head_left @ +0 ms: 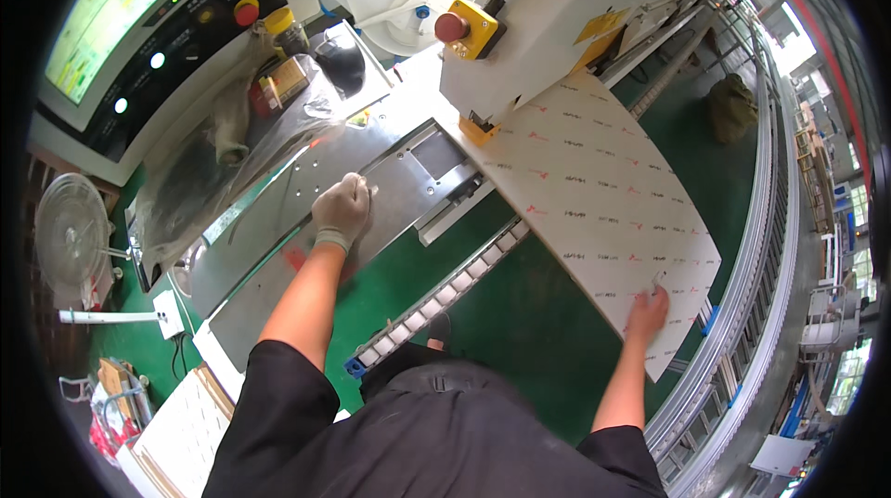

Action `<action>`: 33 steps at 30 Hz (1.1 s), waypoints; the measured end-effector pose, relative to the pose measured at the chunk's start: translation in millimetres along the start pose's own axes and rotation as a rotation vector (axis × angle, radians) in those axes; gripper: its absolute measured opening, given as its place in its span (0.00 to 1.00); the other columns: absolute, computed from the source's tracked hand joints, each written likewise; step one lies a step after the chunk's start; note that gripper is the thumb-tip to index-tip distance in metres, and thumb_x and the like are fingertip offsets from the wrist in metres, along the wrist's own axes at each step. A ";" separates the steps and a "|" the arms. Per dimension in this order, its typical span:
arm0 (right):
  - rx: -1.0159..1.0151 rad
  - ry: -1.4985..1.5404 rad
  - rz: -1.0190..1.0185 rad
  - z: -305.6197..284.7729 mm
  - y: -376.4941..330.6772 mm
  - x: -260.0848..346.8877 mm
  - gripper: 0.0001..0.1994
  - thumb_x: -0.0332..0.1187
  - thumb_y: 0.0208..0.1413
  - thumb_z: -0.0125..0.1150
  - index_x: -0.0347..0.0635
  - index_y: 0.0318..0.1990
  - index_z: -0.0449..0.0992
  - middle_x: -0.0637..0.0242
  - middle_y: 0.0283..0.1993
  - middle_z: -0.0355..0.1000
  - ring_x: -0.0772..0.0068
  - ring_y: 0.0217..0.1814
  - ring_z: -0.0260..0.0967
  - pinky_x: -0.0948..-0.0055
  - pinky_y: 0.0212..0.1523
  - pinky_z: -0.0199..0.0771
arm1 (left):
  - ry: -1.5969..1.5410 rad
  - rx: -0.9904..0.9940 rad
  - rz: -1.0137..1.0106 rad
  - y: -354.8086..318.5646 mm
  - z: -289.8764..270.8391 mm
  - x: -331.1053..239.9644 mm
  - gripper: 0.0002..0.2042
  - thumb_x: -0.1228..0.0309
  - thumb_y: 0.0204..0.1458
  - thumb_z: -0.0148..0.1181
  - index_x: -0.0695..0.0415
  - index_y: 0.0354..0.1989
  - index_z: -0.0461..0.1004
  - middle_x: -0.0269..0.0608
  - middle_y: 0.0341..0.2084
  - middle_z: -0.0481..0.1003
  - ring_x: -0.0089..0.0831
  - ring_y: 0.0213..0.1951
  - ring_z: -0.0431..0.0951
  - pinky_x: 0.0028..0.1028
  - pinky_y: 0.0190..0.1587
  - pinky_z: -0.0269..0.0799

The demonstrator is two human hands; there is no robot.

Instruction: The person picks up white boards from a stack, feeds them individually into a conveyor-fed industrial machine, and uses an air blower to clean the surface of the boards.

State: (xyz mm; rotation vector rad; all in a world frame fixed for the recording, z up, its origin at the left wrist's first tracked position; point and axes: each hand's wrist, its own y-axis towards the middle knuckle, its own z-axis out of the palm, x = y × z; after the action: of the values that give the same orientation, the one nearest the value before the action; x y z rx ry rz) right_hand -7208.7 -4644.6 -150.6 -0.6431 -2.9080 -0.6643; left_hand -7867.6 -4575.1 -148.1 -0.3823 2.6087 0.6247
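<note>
My left hand (342, 208), in a thin pale glove, is closed in a fist over the grey metal machine table (269, 261). A small whitish bit shows by its fingers, and what they hold, if anything, is hidden. To the right, my right hand (647, 314) lies on the near end of a large pale panel (594, 192) printed with rows of small marks. Its fingers are slightly apart, with a small pale patch at their tips. The panel's far end reaches under the white machine head (548, 15), beside an orange block (478, 131).
A red stop button (452, 27) on a yellow box sticks out from the machine head. At the upper left stands a control panel with a lit screen (130, 6). A segmented conveyor rail (445, 294) crosses above the green floor. Long metal rails (742, 349) run along the right.
</note>
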 end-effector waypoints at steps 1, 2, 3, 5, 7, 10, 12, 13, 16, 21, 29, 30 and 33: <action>0.031 0.076 -0.093 11.6 -7.3 29.8 0.23 0.39 0.59 0.64 0.35 0.58 0.73 0.48 0.62 0.71 0.45 0.67 0.67 0.50 0.67 0.65 | -0.004 0.001 -0.010 -1.8 4.3 -0.4 0.12 0.58 0.63 0.50 0.48 0.30 0.74 0.46 0.21 0.78 0.50 0.27 0.80 0.47 0.30 0.75; -0.067 0.122 -0.261 24.5 -23.4 66.2 0.23 0.38 0.57 0.64 0.35 0.57 0.73 0.48 0.61 0.72 0.45 0.66 0.68 0.49 0.67 0.65 | -0.003 -0.006 -0.028 -3.6 5.2 2.6 0.13 0.58 0.63 0.49 0.48 0.30 0.73 0.46 0.21 0.78 0.51 0.27 0.80 0.48 0.31 0.75; -0.074 0.205 -0.390 33.6 -37.5 104.1 0.23 0.38 0.56 0.65 0.37 0.57 0.73 0.48 0.61 0.73 0.45 0.65 0.68 0.48 0.65 0.66 | 0.025 0.012 -0.059 -8.8 8.3 10.0 0.14 0.55 0.63 0.48 0.50 0.31 0.74 0.48 0.23 0.78 0.53 0.29 0.80 0.50 0.33 0.75; 0.306 0.519 -0.509 13.4 -67.9 192.9 0.21 0.37 0.55 0.66 0.40 0.54 0.75 0.49 0.59 0.73 0.45 0.65 0.67 0.50 0.65 0.64 | 0.126 0.068 -0.150 -26.9 4.1 21.4 0.12 0.57 0.62 0.50 0.49 0.34 0.75 0.45 0.26 0.79 0.49 0.31 0.81 0.47 0.35 0.76; 0.478 0.775 -0.703 8.7 -105.6 248.4 0.20 0.36 0.54 0.65 0.41 0.53 0.76 0.52 0.62 0.71 0.47 0.67 0.65 0.51 0.68 0.61 | 0.090 -0.290 0.081 -61.4 43.2 45.8 0.09 0.60 0.61 0.52 0.48 0.38 0.77 0.40 0.33 0.80 0.44 0.38 0.81 0.43 0.41 0.76; 0.512 0.801 -1.125 -20.8 -160.4 301.2 0.20 0.36 0.53 0.65 0.42 0.54 0.77 0.54 0.64 0.70 0.49 0.68 0.64 0.51 0.69 0.59 | 0.061 -0.012 -0.058 -126.9 16.5 22.2 0.11 0.67 0.56 0.52 0.54 0.43 0.77 0.44 0.48 0.76 0.43 0.54 0.73 0.43 0.62 0.66; 0.610 0.656 -1.217 -1.0 -183.4 308.0 0.20 0.37 0.53 0.65 0.45 0.54 0.78 0.59 0.59 0.75 0.56 0.67 0.66 0.49 0.71 0.54 | 0.074 0.078 0.079 -191.4 -10.8 17.7 0.16 0.63 0.57 0.55 0.55 0.51 0.77 0.48 0.56 0.75 0.44 0.64 0.69 0.41 0.70 0.60; 0.559 0.657 -1.214 -4.4 -190.3 312.3 0.14 0.36 0.55 0.63 0.46 0.49 0.81 0.61 0.52 0.79 0.59 0.62 0.71 0.50 0.71 0.54 | 0.134 0.106 0.112 -230.1 -46.9 22.2 0.18 0.61 0.58 0.55 0.56 0.53 0.77 0.48 0.59 0.74 0.45 0.64 0.69 0.42 0.69 0.61; 0.642 0.924 -1.106 16.8 -192.9 319.7 0.11 0.35 0.61 0.58 0.41 0.27 0.78 0.61 0.29 0.75 0.57 0.39 0.71 0.59 0.50 0.62 | -0.189 0.482 -0.591 -339.5 -139.2 40.3 0.22 0.56 0.63 0.53 0.58 0.58 0.75 0.50 0.59 0.74 0.47 0.62 0.73 0.43 0.65 0.66; 0.476 0.792 -1.202 38.7 -188.5 305.4 0.16 0.40 0.66 0.53 0.41 0.28 0.76 0.58 0.30 0.73 0.51 0.38 0.70 0.57 0.46 0.64 | -0.083 0.206 -1.416 -620.9 -195.8 85.1 0.24 0.50 0.64 0.49 0.58 0.57 0.74 0.56 0.56 0.75 0.54 0.59 0.74 0.46 0.60 0.70; 0.506 0.553 -1.103 53.2 -197.5 306.6 0.15 0.43 0.65 0.55 0.38 0.39 0.77 0.50 0.39 0.76 0.44 0.47 0.71 0.53 0.49 0.68 | -0.150 0.319 -1.446 -935.9 -164.4 13.6 0.28 0.51 0.65 0.42 0.66 0.42 0.80 0.63 0.46 0.79 0.57 0.52 0.78 0.48 0.55 0.72; 0.407 0.577 -1.146 48.6 -210.7 302.1 0.16 0.43 0.66 0.55 0.37 0.42 0.77 0.49 0.43 0.76 0.44 0.50 0.71 0.53 0.52 0.68 | -0.223 0.294 -1.459 -940.9 -162.5 -8.2 0.28 0.51 0.65 0.42 0.66 0.42 0.80 0.62 0.45 0.79 0.57 0.52 0.78 0.48 0.55 0.72; 0.390 0.522 -1.194 34.4 -277.0 287.7 0.24 0.46 0.67 0.53 0.31 0.58 0.72 0.46 0.60 0.71 0.43 0.62 0.67 0.52 0.63 0.65 | -0.406 0.256 -1.357 -997.6 -139.9 -60.8 0.24 0.55 0.66 0.44 0.65 0.34 0.80 0.59 0.39 0.80 0.58 0.45 0.79 0.49 0.51 0.73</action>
State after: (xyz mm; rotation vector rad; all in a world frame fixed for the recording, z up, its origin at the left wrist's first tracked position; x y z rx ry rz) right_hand -7586.0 -4746.3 -240.0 1.1914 -2.4966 -0.2065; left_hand -7507.6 -5491.3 -370.6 -1.5066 1.4755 -0.1179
